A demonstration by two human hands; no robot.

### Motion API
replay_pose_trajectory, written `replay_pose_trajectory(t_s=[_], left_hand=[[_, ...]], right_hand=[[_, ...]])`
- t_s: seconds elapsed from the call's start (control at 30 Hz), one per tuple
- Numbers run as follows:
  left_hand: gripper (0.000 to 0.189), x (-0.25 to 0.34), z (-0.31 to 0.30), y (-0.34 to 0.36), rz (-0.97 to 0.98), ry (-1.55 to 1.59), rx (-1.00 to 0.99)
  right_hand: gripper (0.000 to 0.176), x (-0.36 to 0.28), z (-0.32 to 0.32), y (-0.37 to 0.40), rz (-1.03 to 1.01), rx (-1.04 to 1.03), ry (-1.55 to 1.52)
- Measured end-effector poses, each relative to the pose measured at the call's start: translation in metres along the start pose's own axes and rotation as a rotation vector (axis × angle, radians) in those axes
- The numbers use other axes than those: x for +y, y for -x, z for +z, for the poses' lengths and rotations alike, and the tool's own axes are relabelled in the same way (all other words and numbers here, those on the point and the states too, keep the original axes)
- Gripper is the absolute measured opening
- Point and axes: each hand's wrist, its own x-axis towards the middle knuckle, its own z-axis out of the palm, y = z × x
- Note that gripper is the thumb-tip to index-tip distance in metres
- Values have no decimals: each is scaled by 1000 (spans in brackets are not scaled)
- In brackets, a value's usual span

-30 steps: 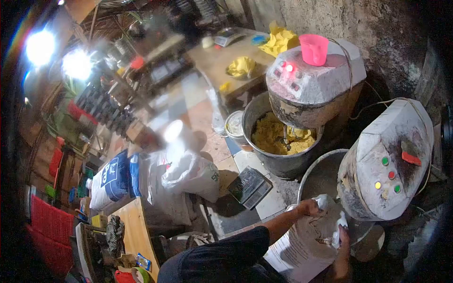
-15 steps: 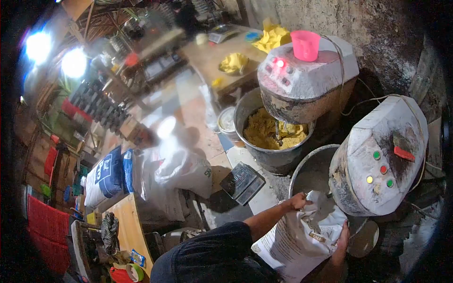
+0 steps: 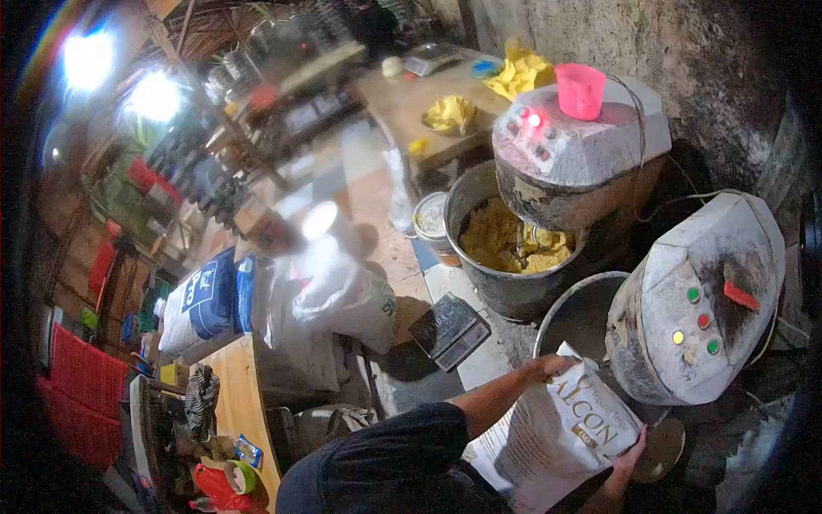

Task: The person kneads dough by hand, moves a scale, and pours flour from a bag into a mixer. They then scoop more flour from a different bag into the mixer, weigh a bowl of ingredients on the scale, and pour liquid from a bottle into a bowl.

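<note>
White sack (image 3: 548, 441) held between a person's two hands. The sack lies below and in front of the nearer mixing bowl (image 3: 572, 324), its printed face, with the letters "ALCON" legible, turned upward. The left hand (image 3: 552, 369) has its grip closed on the upper left corner; the right hand (image 3: 629, 454) has its grip closed along the right-hand edge, thumb on the printed face. The sack's top corner overlaps the bowl's rim in this view; whether they touch cannot be told. Beside the bowl stands the nearer mixer head (image 3: 698, 300), bearing green, red and yellow buttons. Beyond it, a second bowl (image 3: 501, 295) contains a yellow mass (image 3: 497, 236) beneath the farther mixer head (image 3: 582, 154), on which a pink jug (image 3: 580, 92) stands. A dark scale (image 3: 449, 331) rests on the floor to the left. Farther back, a bench (image 3: 398, 103) carries yellow sheeting (image 3: 521, 68).
</note>
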Motion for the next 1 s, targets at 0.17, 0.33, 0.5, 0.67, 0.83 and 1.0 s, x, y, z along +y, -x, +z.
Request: replay_pose_trajectory(t_s=[0.17, 0.33, 0.5, 0.67, 0.83, 1.0], left_hand=[[46, -16, 8, -10, 232, -592, -256], [71, 8, 26, 24, -306, -408, -124], [48, -16, 5, 18, -85, -346, -188], [43, 23, 4, 79, 198, -98, -286], [60, 8, -6, 83, 343, -77, -179], [71, 26, -3, 105, 370, 79, -95]], right_hand=[[56, 5, -27, -38, 13, -145, 181], [61, 2, -5, -31, 53, -139, 336], [57, -5, 2, -1, 124, -386, 263], [58, -2, -76, 14, -314, -404, 777], [60, -5, -52, 54, -35, -329, -166], [58, -18, -15, 67, -171, -240, 313]])
